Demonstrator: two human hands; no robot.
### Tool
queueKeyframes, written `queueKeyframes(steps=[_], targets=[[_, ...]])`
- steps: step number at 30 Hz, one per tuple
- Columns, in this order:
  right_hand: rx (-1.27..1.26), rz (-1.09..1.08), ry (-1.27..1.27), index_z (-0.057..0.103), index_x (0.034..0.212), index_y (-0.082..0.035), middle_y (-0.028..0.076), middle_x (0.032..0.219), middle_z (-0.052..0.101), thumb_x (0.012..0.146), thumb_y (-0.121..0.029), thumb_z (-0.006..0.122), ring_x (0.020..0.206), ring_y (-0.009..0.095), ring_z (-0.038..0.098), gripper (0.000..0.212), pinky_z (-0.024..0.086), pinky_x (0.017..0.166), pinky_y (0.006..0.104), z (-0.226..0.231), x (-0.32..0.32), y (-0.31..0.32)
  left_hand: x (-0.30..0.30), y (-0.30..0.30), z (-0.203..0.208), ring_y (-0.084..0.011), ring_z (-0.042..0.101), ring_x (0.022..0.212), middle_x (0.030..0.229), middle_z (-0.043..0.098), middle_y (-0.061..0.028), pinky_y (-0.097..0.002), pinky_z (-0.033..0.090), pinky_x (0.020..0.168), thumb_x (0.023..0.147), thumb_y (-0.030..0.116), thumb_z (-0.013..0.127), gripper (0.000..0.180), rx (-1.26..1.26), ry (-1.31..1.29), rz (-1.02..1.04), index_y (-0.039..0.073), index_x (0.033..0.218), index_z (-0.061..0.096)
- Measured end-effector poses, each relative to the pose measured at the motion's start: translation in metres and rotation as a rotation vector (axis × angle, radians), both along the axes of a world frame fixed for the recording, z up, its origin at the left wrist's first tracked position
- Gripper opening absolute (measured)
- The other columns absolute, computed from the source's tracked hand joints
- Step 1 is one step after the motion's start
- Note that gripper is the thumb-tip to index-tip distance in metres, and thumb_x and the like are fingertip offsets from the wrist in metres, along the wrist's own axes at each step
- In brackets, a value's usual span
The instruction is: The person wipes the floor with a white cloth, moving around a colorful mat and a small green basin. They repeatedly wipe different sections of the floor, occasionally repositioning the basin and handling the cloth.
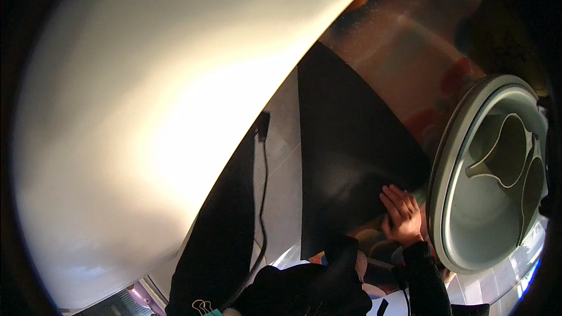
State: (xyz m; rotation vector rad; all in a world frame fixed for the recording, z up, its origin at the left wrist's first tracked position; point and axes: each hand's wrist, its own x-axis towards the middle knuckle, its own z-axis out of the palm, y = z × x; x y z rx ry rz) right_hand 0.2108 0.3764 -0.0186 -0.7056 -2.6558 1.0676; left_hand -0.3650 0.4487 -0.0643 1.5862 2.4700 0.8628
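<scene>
Beside the round grey tray [440, 210], my right hand [404, 220] seems to rest on the edge of the black sheet [351, 146], fingers nearly together, perhaps steadying it on the patterned tabletop [386, 52]; my left hand is out of view.

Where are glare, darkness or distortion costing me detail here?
Head view: glare burns out part of the white surface; the black sheet shows little detail; the right hand reads clearly; fisheye darkness swallows the corners.
</scene>
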Motion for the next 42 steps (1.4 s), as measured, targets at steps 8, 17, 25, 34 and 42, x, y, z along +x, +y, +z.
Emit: queueKeyframes(steps=[8, 17, 25, 34, 42], targets=[[-0.028, -0.028, 0.035, 0.061, 0.124, -0.002, 0.013, 0.137, 0.055, 0.068, -0.011, 0.06, 0.13, 0.03, 0.05, 0.057, 0.039, 0.105, 0.049, -0.003, -0.001, -0.001, 0.094, -0.033, 0.009, -0.0319, 0.049, 0.128, 0.14, 0.052, -0.0159, -0.0377, 0.037, 0.11, 0.093, -0.003, 0.042, 0.041, -0.197, -0.032, -0.291, 0.005, 0.129, 0.059], [0.008, -0.033, 0.078, 0.06, 0.125, -0.003, 0.013, 0.136, 0.055, 0.067, -0.007, 0.061, 0.13, 0.029, 0.049, 0.057, 0.04, 0.106, 0.049, -0.005, 0.001, -0.003, 0.165, -0.233, 0.087, -0.0218, 0.067, 0.091, 0.095, 0.072, -0.0111, -0.0359, 0.054, 0.081, 0.078, -0.015, 0.049, 0.029, -0.72, -0.634, -0.518, 0.004, 0.075, 0.07], [0.017, -0.005, 0.015, 0.06, 0.124, -0.002, 0.014, 0.138, 0.054, 0.068, -0.008, 0.062, 0.132, 0.029, 0.048, 0.057, 0.039, 0.108, 0.049, -0.003, 0.001, -0.001, 0.002, -0.199, 0.018, -0.016, 0.063, 0.094, 0.11, 0.068, -0.0101, -0.028, 0.05, 0.083, 0.087, -0.009, 0.05, 0.027, 0.127, -0.401, 0.346, -0.001, 0.105, 0.07], [-0.023, -0.05, 0.034, 0.062, 0.121, -0.002, 0.013, 0.136, 0.055, 0.068, -0.007, 0.061, 0.129, 0.03, 0.05, 0.053, 0.042, 0.104, 0.0487, -0.003, 0.0, -0.003, -0.046, -0.074, -0.032, -0.0302, 0.046, 0.132, 0.139, 0.053, -0.0172, -0.0358, 0.033, 0.112, 0.083, -0.017, 0.039, 0.058, -0.083, 0.177, -0.044, 0.004, 0.135, 0.055], [-0.004, -0.036, 0.053, 0.062, 0.122, -0.002, 0.014, 0.135, 0.056, 0.069, -0.007, 0.061, 0.13, 0.03, 0.05, 0.053, 0.042, 0.104, 0.0486, -0.003, 0.0, -0.002, 0.11, -0.185, 0.033, -0.0299, 0.045, 0.132, 0.141, 0.05, -0.0145, -0.0392, 0.034, 0.114, 0.077, -0.025, 0.039, 0.063, -0.285, 0.069, -0.14, 0.004, 0.129, 0.06]])
